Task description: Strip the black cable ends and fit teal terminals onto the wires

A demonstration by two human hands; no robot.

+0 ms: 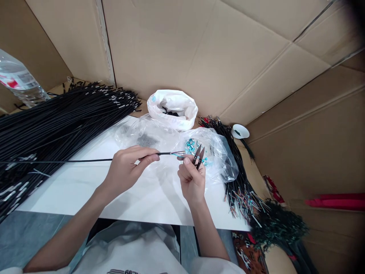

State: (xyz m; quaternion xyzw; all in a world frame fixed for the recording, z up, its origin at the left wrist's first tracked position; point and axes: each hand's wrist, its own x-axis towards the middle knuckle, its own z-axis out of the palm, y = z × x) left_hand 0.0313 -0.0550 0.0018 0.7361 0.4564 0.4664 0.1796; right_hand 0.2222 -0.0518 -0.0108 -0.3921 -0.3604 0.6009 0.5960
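Note:
My left hand [129, 167] pinches a black cable [85, 160] close to its stripped end. Thin coloured wires [177, 153] fan out from that end toward my right hand [192, 175]. A pair of small dark snips [199, 156] is gripped in my right hand, blades pointing up and apart. My right thumb and forefinger are close to the wire tips; whether they touch them I cannot tell. Just behind the snips lies a clear plastic bag [225, 163] with small blue-and-white pieces [192, 145] in it.
A large bundle of black cables [57, 121] covers the left side, a water bottle [21, 78] behind it. A white bag [172, 110] stands at the back. More cables with bare wire ends [242, 190] lie right, near a small white cup [240, 131]. Cardboard walls [185, 49] enclose the table.

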